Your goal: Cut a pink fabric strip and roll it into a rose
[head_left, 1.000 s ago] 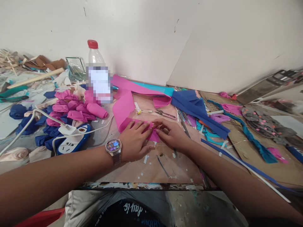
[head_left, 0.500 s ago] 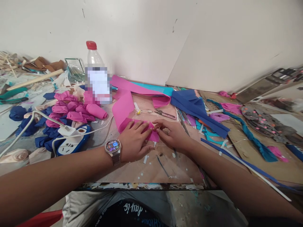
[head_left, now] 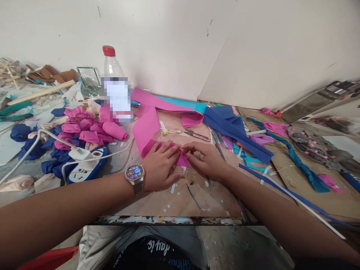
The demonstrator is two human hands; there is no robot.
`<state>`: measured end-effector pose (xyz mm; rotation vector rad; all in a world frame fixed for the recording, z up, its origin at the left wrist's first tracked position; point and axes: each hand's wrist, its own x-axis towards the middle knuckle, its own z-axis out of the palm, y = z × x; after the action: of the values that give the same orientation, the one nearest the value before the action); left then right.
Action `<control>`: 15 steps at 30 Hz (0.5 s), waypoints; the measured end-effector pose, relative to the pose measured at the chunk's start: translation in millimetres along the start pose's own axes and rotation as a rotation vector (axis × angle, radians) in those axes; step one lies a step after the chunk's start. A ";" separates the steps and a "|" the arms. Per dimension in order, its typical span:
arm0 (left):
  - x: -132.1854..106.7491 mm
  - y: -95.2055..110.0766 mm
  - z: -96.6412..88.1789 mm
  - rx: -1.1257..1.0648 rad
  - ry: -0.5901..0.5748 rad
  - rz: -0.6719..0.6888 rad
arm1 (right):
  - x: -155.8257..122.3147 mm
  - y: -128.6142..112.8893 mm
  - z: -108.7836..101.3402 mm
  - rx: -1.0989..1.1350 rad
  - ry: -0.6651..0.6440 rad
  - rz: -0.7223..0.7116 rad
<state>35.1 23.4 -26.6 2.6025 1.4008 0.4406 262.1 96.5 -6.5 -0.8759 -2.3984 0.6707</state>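
A long pink fabric strip (head_left: 145, 126) runs from the wall side of the table and curls down beneath my hands. My left hand (head_left: 161, 165), with a watch on its wrist, lies flat on the strip's near end, fingers stretched out. At that end's right edge, my right hand (head_left: 204, 161) has thumb and forefinger pinched together on the pink fabric. Its other fingers are curled and partly hidden. Just beyond the hands lie small scissors (head_left: 197, 135) and a thin tool with a yellow part (head_left: 171, 131).
Pink and blue rolled fabric pieces (head_left: 87, 131) heap at the left beside a power strip (head_left: 88, 165) with a white cable. Behind them stands a red-capped bottle (head_left: 111, 63). Blue fabric (head_left: 233, 127) lies right of the scissors; a long white stick (head_left: 306, 206) lies near my right forearm.
Both hands stay in almost the same place on the pink strip. My right fingertips shift very slightly at its edge, and the camera view moves a little.
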 end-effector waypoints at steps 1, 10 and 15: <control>0.0 0.3 -0.6 0.003 -0.002 -0.002 | 0.4 0.8 0.6 -0.002 0.013 0.015; -0.1 1.2 -0.6 -0.002 -0.005 -0.012 | 3.3 2.8 0.2 -0.024 -0.010 -0.043; -0.1 0.2 0.7 0.003 0.001 -0.006 | 3.1 3.0 -0.7 -0.056 -0.032 -0.105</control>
<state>35.4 23.2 -27.3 2.6004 1.4110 0.4397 261.7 100.8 -6.9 -0.7607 -2.4831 0.5839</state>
